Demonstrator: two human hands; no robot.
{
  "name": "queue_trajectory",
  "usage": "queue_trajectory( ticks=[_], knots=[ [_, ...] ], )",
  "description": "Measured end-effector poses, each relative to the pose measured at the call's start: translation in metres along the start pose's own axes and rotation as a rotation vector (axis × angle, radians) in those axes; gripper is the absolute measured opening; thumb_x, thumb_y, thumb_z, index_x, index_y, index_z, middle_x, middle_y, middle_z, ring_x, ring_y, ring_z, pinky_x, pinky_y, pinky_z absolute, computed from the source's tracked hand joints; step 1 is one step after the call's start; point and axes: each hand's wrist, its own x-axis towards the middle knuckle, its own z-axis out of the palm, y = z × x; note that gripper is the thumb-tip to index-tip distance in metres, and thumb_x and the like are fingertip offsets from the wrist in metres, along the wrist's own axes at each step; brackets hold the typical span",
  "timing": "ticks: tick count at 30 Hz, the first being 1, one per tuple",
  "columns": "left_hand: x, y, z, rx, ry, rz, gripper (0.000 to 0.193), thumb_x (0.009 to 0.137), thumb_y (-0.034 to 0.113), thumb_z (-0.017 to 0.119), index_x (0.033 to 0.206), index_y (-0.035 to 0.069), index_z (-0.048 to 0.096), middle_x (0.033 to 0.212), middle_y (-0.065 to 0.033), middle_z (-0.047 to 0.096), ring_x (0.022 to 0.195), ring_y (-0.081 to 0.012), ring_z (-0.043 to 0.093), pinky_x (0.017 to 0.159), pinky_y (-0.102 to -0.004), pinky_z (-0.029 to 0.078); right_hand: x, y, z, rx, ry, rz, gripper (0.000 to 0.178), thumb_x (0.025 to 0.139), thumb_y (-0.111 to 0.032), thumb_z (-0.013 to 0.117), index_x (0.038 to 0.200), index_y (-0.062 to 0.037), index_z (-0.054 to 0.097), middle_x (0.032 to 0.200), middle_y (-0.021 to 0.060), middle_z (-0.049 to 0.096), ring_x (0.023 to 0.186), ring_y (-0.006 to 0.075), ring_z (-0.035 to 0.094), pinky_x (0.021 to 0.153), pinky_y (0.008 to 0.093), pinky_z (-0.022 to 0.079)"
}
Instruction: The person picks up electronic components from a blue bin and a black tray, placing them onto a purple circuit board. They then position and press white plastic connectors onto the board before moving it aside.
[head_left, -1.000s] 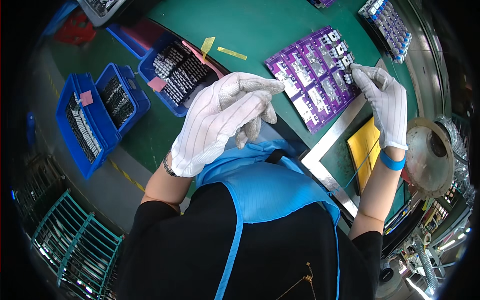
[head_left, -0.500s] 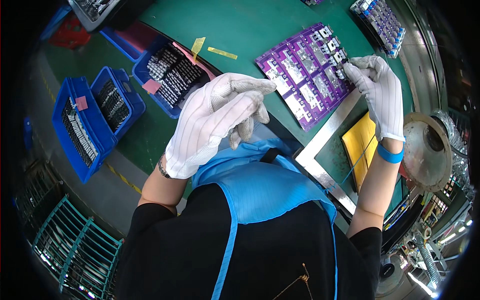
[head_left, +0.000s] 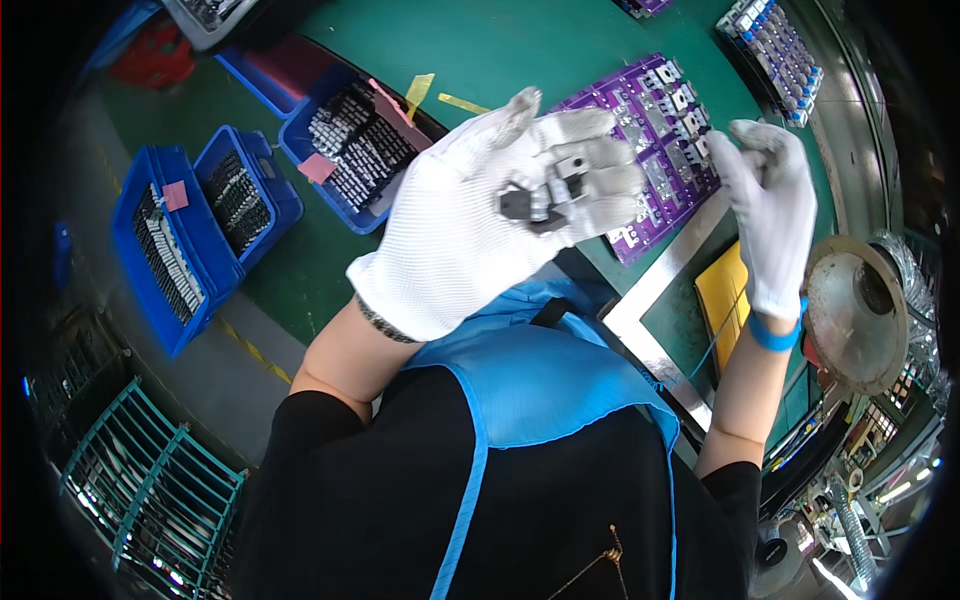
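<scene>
My left hand, in a white glove, is turned palm up with its fingers spread. It carries several small black-and-silver parts loose on the palm and finger roots. My right hand, also gloved and with a blue wristband, hovers beside the right edge of a purple board. Its thumb and fingers are apart, and I see nothing between them. White-and-black pieces stand in rows along the board's right side, with silvery pieces across the rest. My left fingers cover the board's left part.
Blue bins of small black-and-white parts stand at the left. Yellow tape strips stick to the green table. Another loaded board lies far right. A metal frame edge and yellow sheet lie nearer me.
My left hand has turned palm up and opened, moving right over the board and showing the small parts. My right hand has drawn slightly away from the white-and-black pieces.
</scene>
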Motion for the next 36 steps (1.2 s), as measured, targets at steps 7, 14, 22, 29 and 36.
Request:
queue_trajectory(
  ticks=[7, 14, 22, 29, 36],
  knots=[
    [0.019, -0.012, 0.005, -0.007, -0.051, 0.032, 0.067, 0.102, 0.043, 0.042, 0.145, -0.008, 0.034, 0.146, -0.0237, 0.042, 0.136, -0.0361, 0.04, 0.114, -0.0489, 0.031, -0.026, -0.063, -0.009, 0.002, -0.174, -0.637, 0.035, 0.075, -0.012, 0.079, 0.107, -0.0054, 0.067, 0.098, 0.0067, 0.071, 0.091, 0.0242, 0.065, 0.079, 0.0319, 0.051],
    [0.035, -0.017, -0.001, 0.531, -0.016, 0.197, 0.063, 0.086, 0.007, 0.072, 0.142, 0.002, 0.043, 0.126, -0.0121, 0.063, 0.105, -0.0178, 0.066, 0.09, -0.0253, 0.053, -0.027, -0.047, -0.004, -0.045, -0.097, -0.59, 0.027, 0.076, -0.006, 0.075, 0.102, -0.0092, 0.071, 0.097, 0.0075, 0.07, 0.089, 0.0266, 0.065, 0.077, 0.0345, 0.051],
    [0.026, -0.019, 0.003, 1.65, -0.242, 0.697, 0.058, 0.084, 0.008, 0.075, 0.136, 0.0, 0.051, 0.118, -0.0093, 0.067, 0.103, -0.0175, 0.067, 0.09, -0.0288, 0.052, -0.031, -0.054, -0.021, -0.118, -0.308, -0.543, 0.043, 0.076, -0.017, 0.076, 0.118, -0.0152, 0.067, 0.092, 0.0055, 0.063, 0.085, 0.0258, 0.061, 0.072, 0.0369, 0.049],
    [0.027, -0.026, 0.027, 0.559, -0.163, 0.185, 0.043, 0.105, 0.021, 0.042, 0.141, -0.003, 0.042, 0.13, -0.0127, 0.055, 0.114, -0.019, 0.057, 0.092, -0.0306, 0.051, -0.039, -0.038, -0.013, 0.051, -0.151, -0.619, 0.031, 0.084, -0.01, 0.069, 0.114, -0.0118, 0.065, 0.1, 0.0071, 0.063, 0.091, 0.0235, 0.062, 0.079, 0.0354, 0.05],
    [0.048, 0.008, 0.023, 1.359, -0.128, 0.427, 0.041, 0.103, 0.028, 0.045, 0.131, -0.001, 0.056, 0.091, -0.0022, 0.066, 0.06, -0.0014, 0.044, 0.053, -0.0146, 0.035, -0.018, 0.001, -0.039, 0.431, -0.077, 0.167, 0.027, 0.097, -0.02, 0.055, 0.107, 0.0041, 0.062, 0.093, 0.0093, 0.068, 0.079, 0.0143, 0.065, 0.071, 0.0285, 0.051]
  ],
)
